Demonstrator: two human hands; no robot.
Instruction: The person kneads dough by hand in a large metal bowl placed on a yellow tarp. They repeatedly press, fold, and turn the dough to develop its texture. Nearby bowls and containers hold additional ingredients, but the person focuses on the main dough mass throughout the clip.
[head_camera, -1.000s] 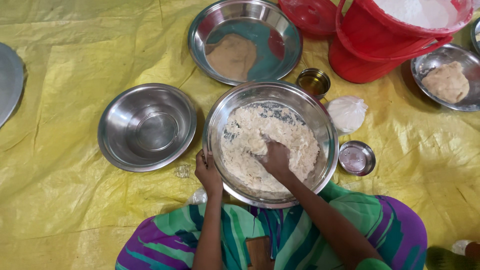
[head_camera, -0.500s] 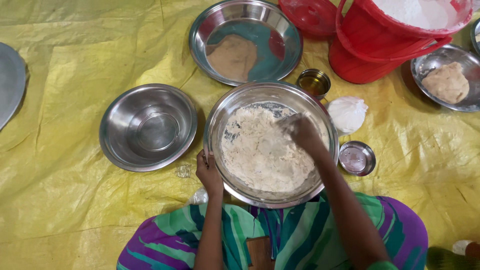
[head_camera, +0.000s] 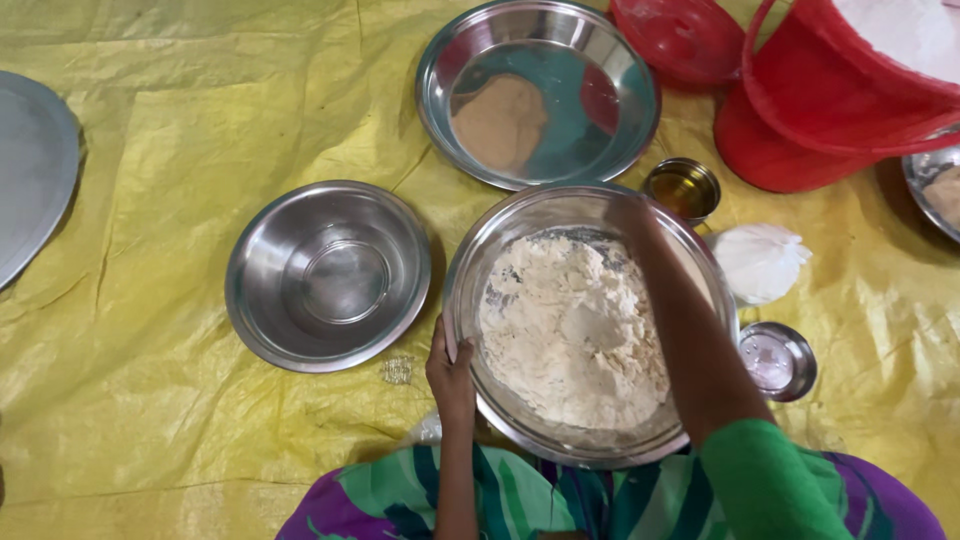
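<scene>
A large steel mixing bowl (head_camera: 468, 275) in front of me on the yellow sheet holds crumbly, pale flour dough (head_camera: 560, 330). My left hand (head_camera: 450, 372) grips the bowl's near left rim, thumb inside. My right hand (head_camera: 632, 215) is at the bowl's far inner wall, blurred, with my forearm crossing over the right side of the dough. I cannot make out its fingers. My green, purple-striped clothing fills the bottom of the view.
An empty steel bowl (head_camera: 330, 275) sits left of the mixing bowl. Behind are a steel plate with brown flour (head_camera: 540, 90), a small cup of oil (head_camera: 682, 188), a red bucket (head_camera: 830, 100) and a red lid (head_camera: 680, 35). A white pouch (head_camera: 760, 260) and a small steel dish (head_camera: 778, 360) lie right.
My right hand has moved from the middle of the dough to the bowl's far rim. The dough now lies flatter and more spread. My left hand stays on the rim.
</scene>
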